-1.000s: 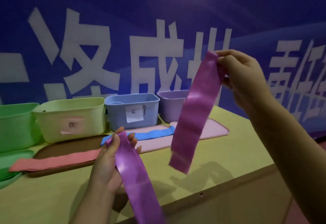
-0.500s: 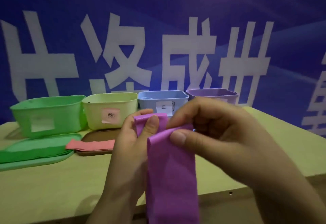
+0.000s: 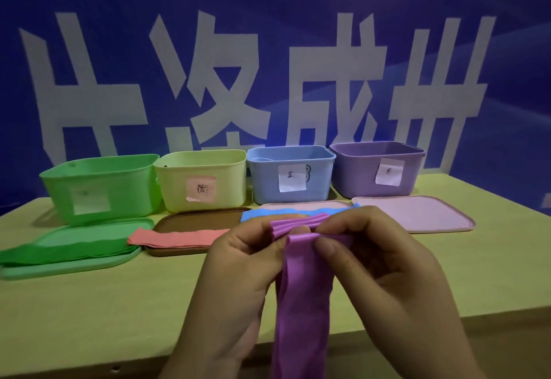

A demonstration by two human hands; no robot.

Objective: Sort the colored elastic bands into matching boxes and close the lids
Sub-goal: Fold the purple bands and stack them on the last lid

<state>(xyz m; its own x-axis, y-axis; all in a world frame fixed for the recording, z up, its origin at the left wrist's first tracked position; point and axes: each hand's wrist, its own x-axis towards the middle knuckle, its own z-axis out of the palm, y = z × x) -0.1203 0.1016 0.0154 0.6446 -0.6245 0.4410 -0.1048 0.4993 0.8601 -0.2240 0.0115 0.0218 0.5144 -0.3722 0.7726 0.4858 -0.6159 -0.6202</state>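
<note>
Both hands are meeting at the centre of the view, just below the middle. The left hand [image 3: 238, 262] and the right hand [image 3: 372, 262] are each pinching the top of the purple band [image 3: 304, 298] between thumb and fingers, its upper edge bunching into folds (a small ruffle showing above the thumbs) while the rest is hanging straight down toward 6 o'clock, off the near edge of the table [image 3: 89, 313].

Four open boxes are standing in a row across the far side: the green box [image 3: 101, 187] at about 10 o'clock, the yellow box [image 3: 202, 181] beside it, the blue box [image 3: 290, 178] at 12 o'clock, and the purple box [image 3: 377, 169] toward 1 o'clock. Lids are lying in front of them. The green band [image 3: 65, 249] is resting on the green lid [image 3: 59, 268], the pink band [image 3: 176, 238] is lying across the brown lid [image 3: 199, 220], and the blue band [image 3: 298, 213] is lying on a pale lid behind the hands. The pink lid [image 3: 417, 217] is sitting at 2 o'clock.
</note>
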